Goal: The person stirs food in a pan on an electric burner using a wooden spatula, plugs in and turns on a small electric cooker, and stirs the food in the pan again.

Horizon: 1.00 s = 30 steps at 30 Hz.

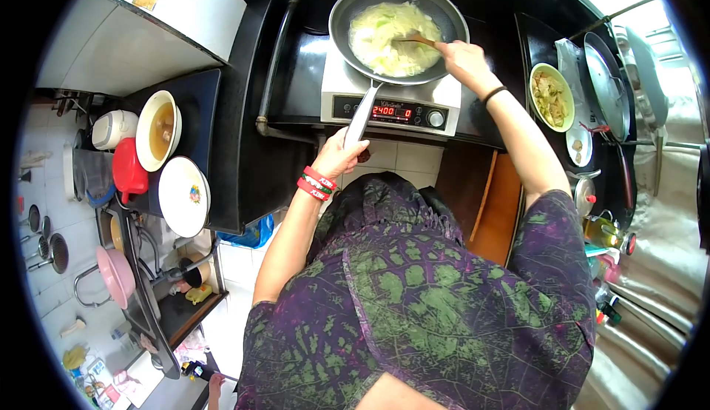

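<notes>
A grey frying pan [399, 75] sits on an induction cooker [333, 99] whose red display reads 2400 and 0. Pale green and whitish food [396, 29] in some liquid fills the pan's middle. My left hand [339, 155] is closed around the pan's long metal handle [361, 118]; red and green bands circle that wrist. Over the pan's right rim, my right hand [466, 64] grips a wooden spatula [423, 40], its far end sunk in the food. A dark band is on my right wrist.
On the right counter are a bowl of cooked food [552, 98], a small white dish [579, 146], a large lid [603, 77] and an oil bottle [605, 231]. At left stand a bowl of brownish liquid [158, 130], a white plate [184, 197] and a red container [130, 169].
</notes>
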### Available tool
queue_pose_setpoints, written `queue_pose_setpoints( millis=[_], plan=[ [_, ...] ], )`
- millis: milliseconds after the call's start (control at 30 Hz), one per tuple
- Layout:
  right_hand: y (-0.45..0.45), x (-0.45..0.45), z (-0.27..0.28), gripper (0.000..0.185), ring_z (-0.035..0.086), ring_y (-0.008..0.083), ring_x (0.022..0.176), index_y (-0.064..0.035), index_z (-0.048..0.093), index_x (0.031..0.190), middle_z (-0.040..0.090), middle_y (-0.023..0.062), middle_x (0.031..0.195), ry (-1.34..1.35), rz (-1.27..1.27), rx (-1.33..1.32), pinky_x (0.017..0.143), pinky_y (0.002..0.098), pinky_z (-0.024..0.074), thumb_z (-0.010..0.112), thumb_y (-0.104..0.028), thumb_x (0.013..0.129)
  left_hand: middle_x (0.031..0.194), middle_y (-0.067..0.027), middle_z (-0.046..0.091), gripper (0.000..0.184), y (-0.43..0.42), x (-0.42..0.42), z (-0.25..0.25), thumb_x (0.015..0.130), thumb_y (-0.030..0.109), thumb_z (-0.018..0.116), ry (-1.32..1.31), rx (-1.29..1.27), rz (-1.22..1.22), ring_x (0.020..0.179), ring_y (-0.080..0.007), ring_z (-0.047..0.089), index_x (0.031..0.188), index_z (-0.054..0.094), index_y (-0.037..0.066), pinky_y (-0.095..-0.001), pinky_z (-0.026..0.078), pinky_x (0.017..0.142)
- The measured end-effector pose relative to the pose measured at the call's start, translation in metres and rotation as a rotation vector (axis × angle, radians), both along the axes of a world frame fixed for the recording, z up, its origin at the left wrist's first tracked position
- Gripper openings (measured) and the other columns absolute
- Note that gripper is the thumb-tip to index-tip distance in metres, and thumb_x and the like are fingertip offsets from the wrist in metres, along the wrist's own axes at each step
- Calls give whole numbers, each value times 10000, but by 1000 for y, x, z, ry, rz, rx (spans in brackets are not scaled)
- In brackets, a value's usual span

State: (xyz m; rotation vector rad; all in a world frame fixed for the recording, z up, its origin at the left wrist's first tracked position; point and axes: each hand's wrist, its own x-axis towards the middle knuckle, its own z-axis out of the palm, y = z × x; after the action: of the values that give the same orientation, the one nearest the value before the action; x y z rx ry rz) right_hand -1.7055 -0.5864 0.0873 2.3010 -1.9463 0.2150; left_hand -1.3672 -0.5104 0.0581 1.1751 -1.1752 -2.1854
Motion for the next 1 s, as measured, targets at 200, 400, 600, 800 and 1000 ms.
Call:
queue_pose_setpoints(
  millis=[200,400,600,800,1000],
  plan=[
    [-14,-14,49,238,638,278,912,-187,699,1009,673,104,948,-49,-145,216,776,400,513,540,-220,835,673,14,481,285,0,1,1,860,171,636,-13,-7,0,457,-24,354,1053,467,47,-188,283,392],
    [-58,-56,22,304,614,320,952,-137,638,1112,651,149,1000,-161,-216,105,828,404,497,469,-247,884,684,5,496,299,1,1,0,856,170,638,-17,-1,9,455,-24,355,1067,467,45,-188,282,391],
    [-50,-40,-11,311,611,326,976,-151,644,1117,643,162,1037,-248,-242,188,855,413,483,476,-233,870,688,9,498,299,1,1,1,855,175,640,-15,-2,7,456,-27,357,1063,470,42,-188,286,393],
    [-53,-56,-10,303,602,335,985,-137,642,1107,643,157,1036,-356,-285,110,860,421,476,471,-230,875,687,13,494,312,1,-2,4,856,179,641,-33,-20,9,453,-27,355,1072,471,30,-191,286,388],
    [-20,-27,10,272,617,335,932,-110,642,1077,655,159,964,-190,-218,203,810,430,495,490,-200,870,685,21,485,312,2,0,2,860,169,636,-23,-21,10,450,-19,349,1084,473,27,-189,280,383]
  ],
)
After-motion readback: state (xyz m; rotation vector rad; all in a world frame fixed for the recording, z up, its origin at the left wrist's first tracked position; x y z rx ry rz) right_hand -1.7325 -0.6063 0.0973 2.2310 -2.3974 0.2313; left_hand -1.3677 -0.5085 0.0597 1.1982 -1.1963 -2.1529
